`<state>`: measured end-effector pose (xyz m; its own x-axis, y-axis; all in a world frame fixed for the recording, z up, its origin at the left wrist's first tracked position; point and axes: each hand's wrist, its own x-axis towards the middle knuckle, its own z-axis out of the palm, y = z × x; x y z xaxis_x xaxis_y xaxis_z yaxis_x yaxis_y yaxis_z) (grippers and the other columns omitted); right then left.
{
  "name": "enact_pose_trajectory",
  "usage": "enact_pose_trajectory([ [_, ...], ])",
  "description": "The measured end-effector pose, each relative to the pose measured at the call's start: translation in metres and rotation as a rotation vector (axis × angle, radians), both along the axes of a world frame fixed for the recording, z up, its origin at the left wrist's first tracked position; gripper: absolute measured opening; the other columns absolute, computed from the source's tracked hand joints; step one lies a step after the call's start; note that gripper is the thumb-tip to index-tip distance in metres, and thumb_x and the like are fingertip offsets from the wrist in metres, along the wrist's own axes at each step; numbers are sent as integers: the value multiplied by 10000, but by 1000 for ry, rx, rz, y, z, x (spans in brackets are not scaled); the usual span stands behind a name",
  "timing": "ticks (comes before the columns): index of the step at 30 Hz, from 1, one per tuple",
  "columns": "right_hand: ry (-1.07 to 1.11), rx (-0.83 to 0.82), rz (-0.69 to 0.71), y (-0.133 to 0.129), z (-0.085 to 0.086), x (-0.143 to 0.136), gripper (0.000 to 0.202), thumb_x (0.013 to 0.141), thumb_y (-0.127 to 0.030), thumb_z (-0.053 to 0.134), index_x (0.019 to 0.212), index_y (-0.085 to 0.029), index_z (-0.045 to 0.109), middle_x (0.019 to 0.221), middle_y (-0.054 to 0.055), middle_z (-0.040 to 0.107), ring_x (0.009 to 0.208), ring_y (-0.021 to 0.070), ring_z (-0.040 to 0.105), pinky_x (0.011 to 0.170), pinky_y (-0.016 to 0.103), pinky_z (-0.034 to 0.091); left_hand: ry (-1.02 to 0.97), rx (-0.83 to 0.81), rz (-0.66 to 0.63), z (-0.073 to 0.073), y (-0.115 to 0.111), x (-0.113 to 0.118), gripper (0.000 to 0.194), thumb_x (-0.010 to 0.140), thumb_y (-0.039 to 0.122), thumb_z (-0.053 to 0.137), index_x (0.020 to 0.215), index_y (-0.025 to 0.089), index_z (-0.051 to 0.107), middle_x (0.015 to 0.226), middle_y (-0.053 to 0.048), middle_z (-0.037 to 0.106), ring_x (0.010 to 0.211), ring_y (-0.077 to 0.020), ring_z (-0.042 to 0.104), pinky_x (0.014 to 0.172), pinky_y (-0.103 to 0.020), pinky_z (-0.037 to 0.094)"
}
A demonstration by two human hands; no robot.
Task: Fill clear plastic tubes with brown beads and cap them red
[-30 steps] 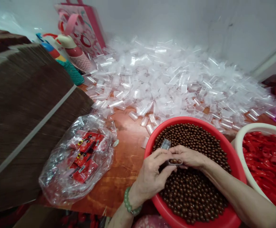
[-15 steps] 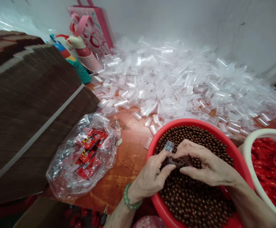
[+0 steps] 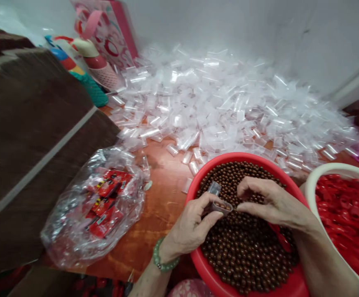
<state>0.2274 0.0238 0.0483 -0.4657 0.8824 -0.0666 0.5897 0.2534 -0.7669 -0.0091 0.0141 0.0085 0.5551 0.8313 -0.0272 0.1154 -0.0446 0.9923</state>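
Note:
My left hand (image 3: pixel 194 220), a green bead bracelet on its wrist, pinches a small clear plastic sleeve (image 3: pixel 224 206) between thumb and fingers. Brown balls show inside the sleeve's mouth. Just past the index finger, another clear piece (image 3: pixel 214 188) sticks up; I cannot tell whether it is held. Both hands are over a red basin (image 3: pixel 194 243) full of shiny brown balls (image 3: pixel 244 247). Right of the sleeve, my right hand (image 3: pixel 268 202) has thumb and forefinger apart, with nothing visible between them. A red plastic piece (image 3: pixel 281 239) lies on the balls below it.
Clear sleeves (image 3: pixel 198 95) lie heaped along the wall. A white-rimmed tub (image 3: pixel 310 194) of red plastic parts (image 3: pixel 349 214) stands at right. On the left are a clear bag (image 3: pixel 71 243) with red packets, stacked brown cardboard (image 3: pixel 34 136), bottles (image 3: pixel 97 66) and a pink gift bag (image 3: pixel 111 33).
My right hand has drawn away from the sleeve and its fingers have parted. My left hand still holds the sleeve, its mouth now in plain sight. The whole view has shifted slightly.

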Motion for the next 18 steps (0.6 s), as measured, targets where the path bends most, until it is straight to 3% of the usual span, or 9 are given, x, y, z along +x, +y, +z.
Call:
enact_pose_trajectory([
  [3, -193, 133, -111, -8, 11, 25, 185, 929, -371, 598, 1026, -215, 619, 1012, 65, 675, 942, 216, 628, 858, 346, 480, -34, -92, 24, -6, -2, 0, 152, 925, 283, 581, 1038, 187, 613, 919, -37, 694, 817, -163, 651, 753, -256, 498],
  [6, -292, 71, -194, -28, 23, 56, 230, 935, -409, 578, 1070, -232, 636, 1022, 61, 699, 901, 215, 657, 824, 337, 505, -82, -161, 88, -7, -2, 0, 162, 901, 288, 622, 1035, 201, 597, 911, -27, 711, 813, -160, 667, 752, -248, 505],
  [9, -376, -23, -263, -53, 24, 80, 195, 941, -372, 558, 1044, -243, 662, 969, 48, 714, 822, 208, 668, 760, 327, 511, -67, -148, 130, -4, -2, 1, 175, 890, 274, 631, 1048, 202, 608, 896, -22, 721, 802, -154, 668, 743, -237, 502],
  [13, -445, -150, -229, -79, 2, 81, 127, 919, -311, 585, 988, -237, 663, 877, 34, 712, 739, 192, 663, 686, 297, 492, 11, -43, 152, -6, -3, 4, 168, 876, 272, 643, 1025, 193, 644, 894, -25, 715, 805, -157, 660, 751, -239, 493],
  [18, -613, -48, -218, -95, -30, 59, 155, 919, -348, 598, 964, -200, 589, 881, 68, 693, 795, 236, 677, 685, 314, 470, 9, -7, 169, -9, -4, 5, 168, 859, 268, 661, 1005, 184, 656, 914, -30, 712, 820, -161, 657, 767, -247, 495],
])
